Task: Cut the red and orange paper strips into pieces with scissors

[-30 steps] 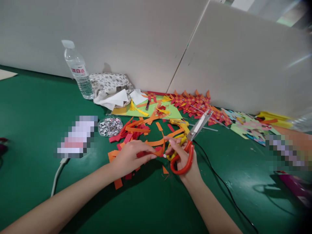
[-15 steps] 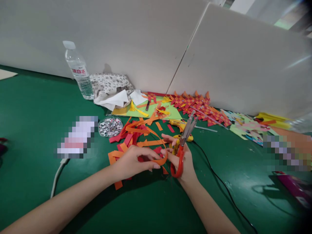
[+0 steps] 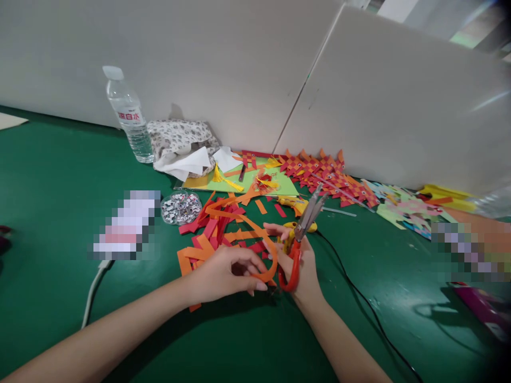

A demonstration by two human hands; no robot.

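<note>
My left hand (image 3: 229, 270) pinches one end of an orange paper strip (image 3: 272, 254), which bends up in a loop and runs back over the pile. Scissors (image 3: 309, 215) with red handles rest in my right hand (image 3: 306, 271), blades pointing up and away. The fingers of that hand lie close beside the strip's bend; whether they touch it I cannot tell. Beneath and behind my left hand spreads a heap of red and orange paper strips (image 3: 215, 229). A yellow glue gun (image 3: 291, 202) lies just beyond the scissors, partly hidden by them.
Woven paper fish (image 3: 319, 173) pile up against the grey partition (image 3: 199, 58). A water bottle (image 3: 130, 119), a tissue pouch (image 3: 179, 138) and a bag of googly eyes (image 3: 181, 208) stand to the left. A black cable (image 3: 367, 303) crosses the green table on the right.
My left hand has dropped slightly toward me, and the orange strip's loop has opened wider. The scissors have tilted a little to the right.
</note>
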